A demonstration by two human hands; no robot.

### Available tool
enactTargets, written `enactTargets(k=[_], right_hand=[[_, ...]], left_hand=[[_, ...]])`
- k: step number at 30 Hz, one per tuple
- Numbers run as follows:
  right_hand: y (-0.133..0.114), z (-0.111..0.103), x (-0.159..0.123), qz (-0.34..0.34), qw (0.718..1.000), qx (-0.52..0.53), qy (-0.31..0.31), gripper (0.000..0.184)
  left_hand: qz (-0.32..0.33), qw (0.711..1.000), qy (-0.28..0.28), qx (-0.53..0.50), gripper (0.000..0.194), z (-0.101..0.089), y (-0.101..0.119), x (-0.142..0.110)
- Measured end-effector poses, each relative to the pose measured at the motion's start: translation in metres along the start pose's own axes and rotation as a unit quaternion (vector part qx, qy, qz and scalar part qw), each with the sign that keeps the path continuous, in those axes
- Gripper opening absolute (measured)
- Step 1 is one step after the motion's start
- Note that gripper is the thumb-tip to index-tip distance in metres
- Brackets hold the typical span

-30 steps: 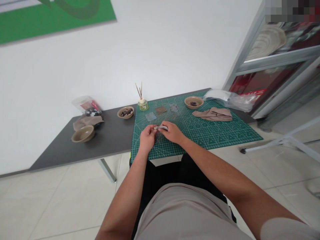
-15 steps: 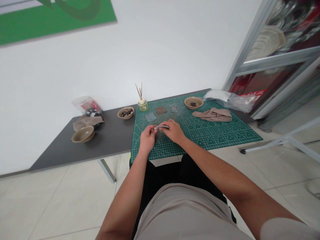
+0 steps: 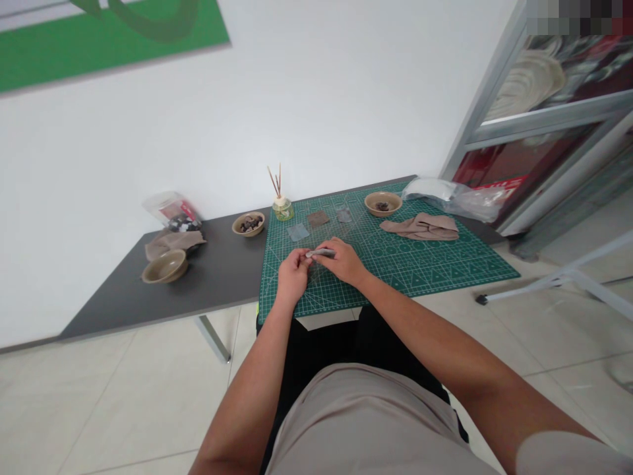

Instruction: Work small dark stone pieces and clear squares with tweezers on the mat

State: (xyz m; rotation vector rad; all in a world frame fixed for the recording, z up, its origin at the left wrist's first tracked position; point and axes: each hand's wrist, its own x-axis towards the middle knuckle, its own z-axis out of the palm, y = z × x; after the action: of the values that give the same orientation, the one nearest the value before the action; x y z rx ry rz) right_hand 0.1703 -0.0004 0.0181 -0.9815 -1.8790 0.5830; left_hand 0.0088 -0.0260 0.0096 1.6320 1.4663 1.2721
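Over the front of the green cutting mat (image 3: 395,260), my two hands meet at the fingertips. My right hand (image 3: 347,262) is closed on a thin grey folded sheet (image 3: 324,252) that looks like sandpaper. My left hand (image 3: 293,278) pinches something small against the sheet's left end; fingers hide most of it. Behind them on the mat lie a light grey-blue square (image 3: 298,232), a brown square (image 3: 318,219) and a grey square (image 3: 343,215). A tan bowl (image 3: 390,202) with a few small dark lumps stands at the mat's back right.
Left of the mat, a tan bowl (image 3: 237,230) holds dark lumps. Farther left are another bowl (image 3: 165,267), a cloth (image 3: 161,244) and a plastic bag (image 3: 171,208). A reed diffuser (image 3: 283,208), a brown cloth (image 3: 425,226) and a clear bag (image 3: 459,198) lie around the mat.
The grey sheet has tilted slightly between my fingers, and my right fingers have shifted a little. Both hands keep their grip in almost the same place.
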Motion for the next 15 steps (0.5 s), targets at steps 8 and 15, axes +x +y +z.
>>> enactTargets(k=[8, 15], right_hand=[[0.0029, 0.0016, 0.0001, -0.003, 1.000, -0.005, -0.007, 0.007], [0.0047, 0.0026, 0.0002, 0.008, 1.000, -0.015, -0.009, 0.007]], left_hand=[[-0.005, 1.000, -0.014, -0.024, 0.014, -0.0004, -0.0014, -0.0004], [-0.014, 0.999, 0.006, -0.028, 0.017, 0.0014, -0.0015, -0.0010]])
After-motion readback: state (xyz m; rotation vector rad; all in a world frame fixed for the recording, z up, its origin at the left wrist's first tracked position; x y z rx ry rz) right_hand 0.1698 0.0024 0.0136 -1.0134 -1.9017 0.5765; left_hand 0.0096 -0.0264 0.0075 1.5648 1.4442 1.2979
